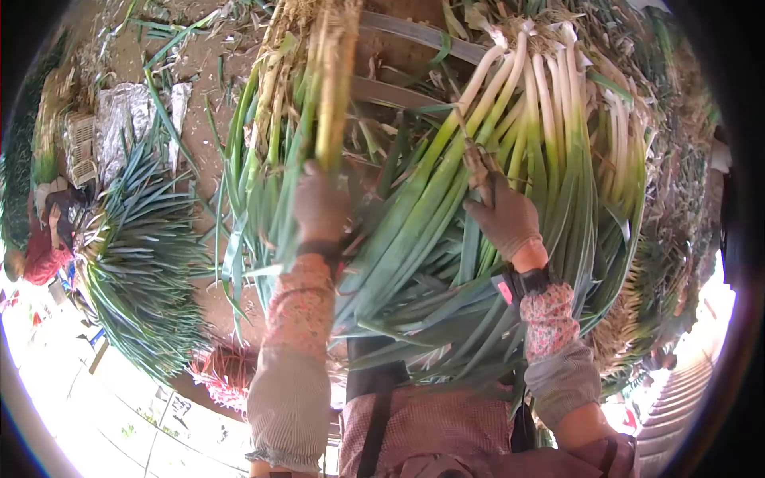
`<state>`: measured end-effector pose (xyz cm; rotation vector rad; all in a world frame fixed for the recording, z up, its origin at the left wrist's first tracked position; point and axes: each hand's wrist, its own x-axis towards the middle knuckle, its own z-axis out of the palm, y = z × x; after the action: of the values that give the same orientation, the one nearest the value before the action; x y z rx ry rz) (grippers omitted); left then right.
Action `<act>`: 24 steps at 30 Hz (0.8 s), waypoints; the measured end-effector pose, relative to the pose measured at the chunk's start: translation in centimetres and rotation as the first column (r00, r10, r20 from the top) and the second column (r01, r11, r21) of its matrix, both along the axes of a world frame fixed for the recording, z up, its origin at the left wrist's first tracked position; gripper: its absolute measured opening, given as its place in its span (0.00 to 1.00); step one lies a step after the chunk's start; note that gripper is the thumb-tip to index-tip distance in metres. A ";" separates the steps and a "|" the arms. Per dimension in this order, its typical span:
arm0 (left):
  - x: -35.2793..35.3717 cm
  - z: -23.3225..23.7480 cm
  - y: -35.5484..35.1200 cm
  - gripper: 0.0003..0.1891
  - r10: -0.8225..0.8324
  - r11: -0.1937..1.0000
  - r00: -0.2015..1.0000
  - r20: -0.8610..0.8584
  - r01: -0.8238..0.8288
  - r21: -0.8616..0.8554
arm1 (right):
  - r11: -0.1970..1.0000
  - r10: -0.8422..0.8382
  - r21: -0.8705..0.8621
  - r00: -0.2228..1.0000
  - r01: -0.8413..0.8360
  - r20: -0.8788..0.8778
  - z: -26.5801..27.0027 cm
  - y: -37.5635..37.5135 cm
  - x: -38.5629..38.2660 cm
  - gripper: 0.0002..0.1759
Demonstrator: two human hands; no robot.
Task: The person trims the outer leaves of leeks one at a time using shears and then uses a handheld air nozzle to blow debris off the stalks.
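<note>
My gloved left hand (320, 209) is closed round the green part of several long green onions (333, 95), whose brownish, unpeeled stalks point away from me and are smeared by motion. In my gloved right hand (508, 213) is a thin, dark tool with a brownish handle (479, 165); its narrow end reaches up among the stalks, and its exact kind I cannot tell. Around that hand lie cleaned green onions (550, 103) with white stems and roots at the top. Their long green leaves (422, 231) spread down toward my lap.
To the left is a big pile of green onions (151, 255), with another person (48, 231) behind it. A plastic crate (82, 147) and silvery sheeting (127, 115) lie on the bare soil. Grey rails (422, 36) cross at the top, and red twine (223, 374) lies lower left.
</note>
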<state>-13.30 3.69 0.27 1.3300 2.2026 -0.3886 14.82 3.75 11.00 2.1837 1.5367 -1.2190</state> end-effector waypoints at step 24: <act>-0.9 -2.4 -2.8 0.36 -0.065 0.996 0.892 0.448 0.031 0.083 | 0.973 0.162 -0.160 0.986 -0.164 -0.028 2.4 -8.8 -10.3 0.28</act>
<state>-14.15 0.88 -2.16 1.3545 1.8109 -0.0060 4.55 -5.05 13.42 1.9111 1.5300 -1.2624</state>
